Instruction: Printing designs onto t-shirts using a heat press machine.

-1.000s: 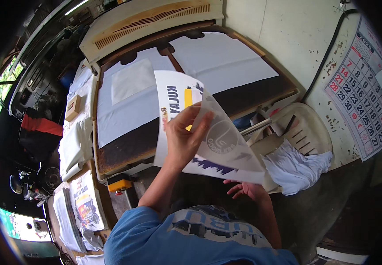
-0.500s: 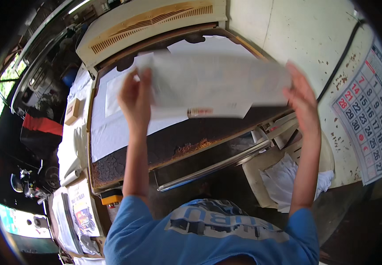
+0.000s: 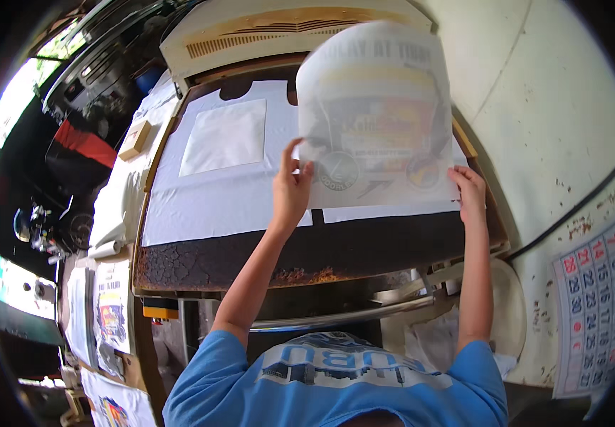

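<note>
A large translucent sheet [image 3: 374,107], with a colourful design showing faintly through, is held over the right part of the dark heat-press bed [image 3: 229,265]. My left hand [image 3: 291,186] pinches its lower left edge; my right hand [image 3: 470,188] grips the lower right corner. Beneath it lies a white fabric piece [image 3: 350,213], mostly hidden. Another white fabric [image 3: 218,201] lies flat on the bed's left part with a smaller white square sheet [image 3: 225,135] on top.
Behind the bed is the press's beige upper housing [image 3: 243,32]. At left are stacked white fabrics [image 3: 112,206], a small box [image 3: 134,139], printed pieces [image 3: 112,306] and a motorcycle [image 3: 72,226]. At right stand a plastic chair [image 3: 500,313] and a wall with a calendar [image 3: 591,306].
The sheet has turned from a curled, then sideways position to upright over the bed's right part. My right hand has come up from below and now holds it alongside my left.
</note>
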`<action>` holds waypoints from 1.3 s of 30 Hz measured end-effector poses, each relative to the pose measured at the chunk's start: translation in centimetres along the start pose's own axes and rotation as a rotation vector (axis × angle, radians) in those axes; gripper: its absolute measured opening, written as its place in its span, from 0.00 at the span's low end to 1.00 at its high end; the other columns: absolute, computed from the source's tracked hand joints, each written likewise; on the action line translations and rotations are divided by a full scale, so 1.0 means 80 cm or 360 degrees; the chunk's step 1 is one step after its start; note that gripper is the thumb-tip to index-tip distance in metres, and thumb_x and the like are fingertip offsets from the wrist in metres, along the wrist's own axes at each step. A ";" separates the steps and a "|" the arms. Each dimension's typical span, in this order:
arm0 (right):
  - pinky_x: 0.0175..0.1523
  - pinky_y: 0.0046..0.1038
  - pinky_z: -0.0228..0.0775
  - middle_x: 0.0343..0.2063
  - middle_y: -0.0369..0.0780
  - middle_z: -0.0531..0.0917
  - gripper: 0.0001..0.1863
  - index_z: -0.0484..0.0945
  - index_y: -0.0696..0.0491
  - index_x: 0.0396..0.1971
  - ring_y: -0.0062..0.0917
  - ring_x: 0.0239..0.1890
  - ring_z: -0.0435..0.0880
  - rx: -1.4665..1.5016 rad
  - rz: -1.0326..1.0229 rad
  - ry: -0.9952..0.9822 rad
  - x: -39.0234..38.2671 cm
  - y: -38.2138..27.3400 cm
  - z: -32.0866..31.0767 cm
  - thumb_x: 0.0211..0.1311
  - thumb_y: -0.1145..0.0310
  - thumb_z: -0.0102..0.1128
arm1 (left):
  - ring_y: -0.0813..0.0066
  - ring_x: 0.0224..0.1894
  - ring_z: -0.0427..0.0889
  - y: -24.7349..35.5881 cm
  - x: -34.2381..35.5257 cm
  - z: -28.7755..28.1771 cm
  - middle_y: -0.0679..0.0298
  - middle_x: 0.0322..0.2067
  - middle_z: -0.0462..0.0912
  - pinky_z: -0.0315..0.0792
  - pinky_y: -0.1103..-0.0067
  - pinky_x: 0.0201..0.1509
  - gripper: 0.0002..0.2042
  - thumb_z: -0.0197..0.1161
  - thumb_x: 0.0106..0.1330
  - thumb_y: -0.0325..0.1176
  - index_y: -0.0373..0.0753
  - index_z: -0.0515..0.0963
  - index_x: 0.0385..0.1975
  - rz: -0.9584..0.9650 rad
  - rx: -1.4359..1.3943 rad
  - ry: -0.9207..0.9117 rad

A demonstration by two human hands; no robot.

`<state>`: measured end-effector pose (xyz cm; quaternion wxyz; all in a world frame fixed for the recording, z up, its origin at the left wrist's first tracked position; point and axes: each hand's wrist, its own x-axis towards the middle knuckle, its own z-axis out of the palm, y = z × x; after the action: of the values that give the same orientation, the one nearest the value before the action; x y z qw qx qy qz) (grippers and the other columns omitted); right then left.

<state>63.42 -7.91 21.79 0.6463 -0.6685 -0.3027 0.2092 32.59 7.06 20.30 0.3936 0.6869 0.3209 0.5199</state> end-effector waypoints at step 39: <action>0.22 0.21 0.75 0.25 0.48 0.79 0.12 0.72 0.69 0.34 0.28 0.20 0.81 -0.0503 0.0052 -0.0030 0.320 0.188 -0.009 0.46 0.81 0.49 | 0.57 0.40 0.75 -0.239 0.160 0.260 0.52 0.35 0.77 0.69 0.72 0.46 0.13 0.57 0.42 0.24 0.35 0.78 0.32 -0.0405 0.0879 -0.0075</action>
<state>84.57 9.15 9.82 0.5267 -0.7648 -0.3270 0.1756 55.33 22.92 6.40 0.2614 0.7341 0.5243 0.3433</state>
